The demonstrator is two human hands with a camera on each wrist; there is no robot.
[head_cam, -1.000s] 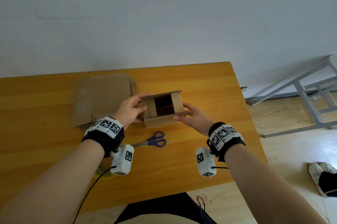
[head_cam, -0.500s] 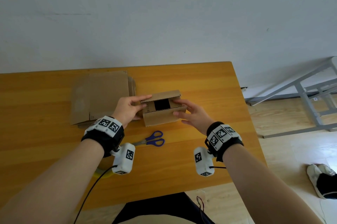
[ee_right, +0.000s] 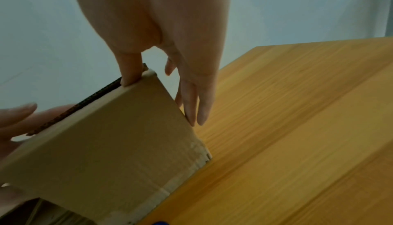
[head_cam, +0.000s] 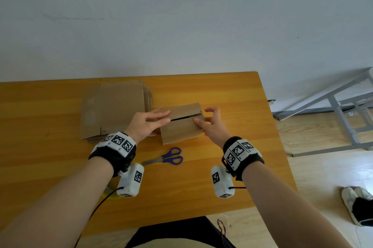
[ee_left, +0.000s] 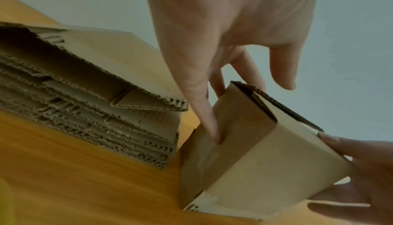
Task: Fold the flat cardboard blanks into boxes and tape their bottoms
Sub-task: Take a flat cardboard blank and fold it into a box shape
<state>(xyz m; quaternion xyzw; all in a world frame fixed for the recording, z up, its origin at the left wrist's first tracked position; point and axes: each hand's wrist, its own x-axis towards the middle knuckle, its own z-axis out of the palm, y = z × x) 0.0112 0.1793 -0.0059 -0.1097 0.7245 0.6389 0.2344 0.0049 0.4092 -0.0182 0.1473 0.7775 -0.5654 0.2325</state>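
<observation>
A small brown cardboard box stands on the wooden table with its two long flaps folded down, a narrow dark slit between them. My left hand lays straight fingers across the far flap, and its thumb presses the box's left wall. My right hand sets its thumb on the near flap's right end, on the box. Its other fingers hang loosely beside the right wall. A stack of flat cardboard blanks lies just left of the box.
Blue-handled scissors lie on the table in front of the box. A yellow tape roll shows partly under my left wrist. The table's right edge is close to my right hand; grey metal frames and a shoe are on the floor beyond.
The box's top was open, showing its inside; both long flaps have now come down almost together. My left fingers slid over the far flap and my right thumb moved onto the near one.
</observation>
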